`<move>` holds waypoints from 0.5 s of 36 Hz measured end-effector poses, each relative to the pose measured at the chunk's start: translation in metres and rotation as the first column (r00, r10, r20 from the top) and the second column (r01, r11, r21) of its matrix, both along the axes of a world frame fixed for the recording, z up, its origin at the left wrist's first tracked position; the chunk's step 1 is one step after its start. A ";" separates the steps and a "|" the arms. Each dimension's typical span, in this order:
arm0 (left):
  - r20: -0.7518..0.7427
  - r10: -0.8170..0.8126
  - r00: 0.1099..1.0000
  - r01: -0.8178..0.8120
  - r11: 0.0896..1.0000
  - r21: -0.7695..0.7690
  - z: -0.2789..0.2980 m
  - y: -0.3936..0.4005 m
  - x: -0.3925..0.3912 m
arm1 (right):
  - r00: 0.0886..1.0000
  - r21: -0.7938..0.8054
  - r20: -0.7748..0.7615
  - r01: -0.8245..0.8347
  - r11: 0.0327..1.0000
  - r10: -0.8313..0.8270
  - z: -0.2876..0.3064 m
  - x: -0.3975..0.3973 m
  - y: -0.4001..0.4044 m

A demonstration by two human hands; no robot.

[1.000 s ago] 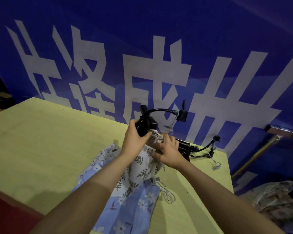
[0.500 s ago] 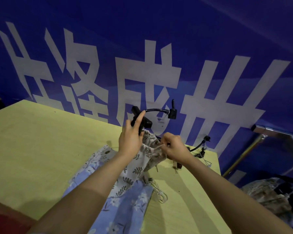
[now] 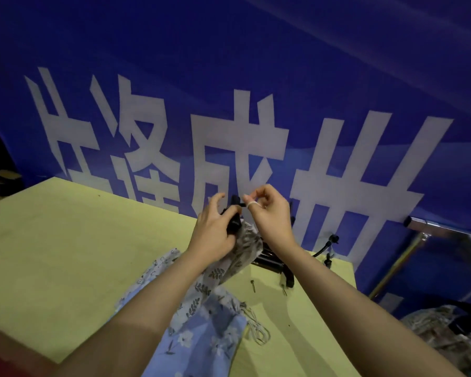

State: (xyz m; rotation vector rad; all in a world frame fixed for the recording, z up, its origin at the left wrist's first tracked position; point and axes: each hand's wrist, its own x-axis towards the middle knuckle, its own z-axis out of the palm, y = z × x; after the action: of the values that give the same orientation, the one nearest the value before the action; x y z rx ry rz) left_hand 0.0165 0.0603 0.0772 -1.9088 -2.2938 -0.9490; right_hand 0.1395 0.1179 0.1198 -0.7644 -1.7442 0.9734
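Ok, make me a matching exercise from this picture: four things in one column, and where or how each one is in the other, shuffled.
1 left hand
2 right hand
3 blue floral cloth
4 small pin

A lies on bare yellow table
B white cord round a finger
C holds the black part at the leaf-print pouch
D spread flat, nearest the camera

Pairs: 1-C, 2-B, 3-D, 4-A

Dim, cool indoor light spreads evenly over the yellow table (image 3: 65, 240), leaving only faint, soft shadows. A paler sheen crosses the blue banner (image 3: 337, 77). Wide-angle distortion bends the edges, the right hand (image 3: 269, 216) is slightly motion-soft, and the lower right corner smears.
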 end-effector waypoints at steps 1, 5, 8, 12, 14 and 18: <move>-0.017 -0.009 1.000 0.009 1.000 -0.007 0.002 -0.002 0.000 | 1.000 0.040 0.003 0.000 0.999 0.000 0.006 0.000 -0.001; 0.018 -0.035 0.999 0.035 0.999 0.003 0.005 -0.009 -0.005 | 1.000 0.071 -0.022 0.024 0.997 -0.022 0.020 -0.002 -0.001; 0.081 -0.071 0.994 0.067 0.997 0.045 0.005 -0.011 -0.011 | 0.997 0.032 -0.046 0.061 0.998 -0.060 0.026 -0.007 -0.001; 0.212 -0.105 0.972 0.087 0.992 0.093 0.012 -0.015 -0.014 | 0.999 0.073 0.005 0.040 0.997 -0.040 0.038 -0.014 -0.008; 0.258 -0.127 0.958 0.090 0.985 0.149 0.016 -0.017 -0.014 | 0.999 0.079 -0.013 0.041 0.996 -0.040 0.044 -0.016 -0.012; 0.293 -0.179 0.939 0.108 0.964 0.244 0.028 -0.020 -0.014 | 0.994 0.114 -0.090 0.067 0.991 -0.057 0.058 -0.016 -0.017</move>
State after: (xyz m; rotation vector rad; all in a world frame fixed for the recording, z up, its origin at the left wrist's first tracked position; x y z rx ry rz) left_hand 0.0022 0.0399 0.1051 -1.9711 -2.0928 -1.5595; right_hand 0.1237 0.1007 0.1778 -0.6870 -1.6765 0.8423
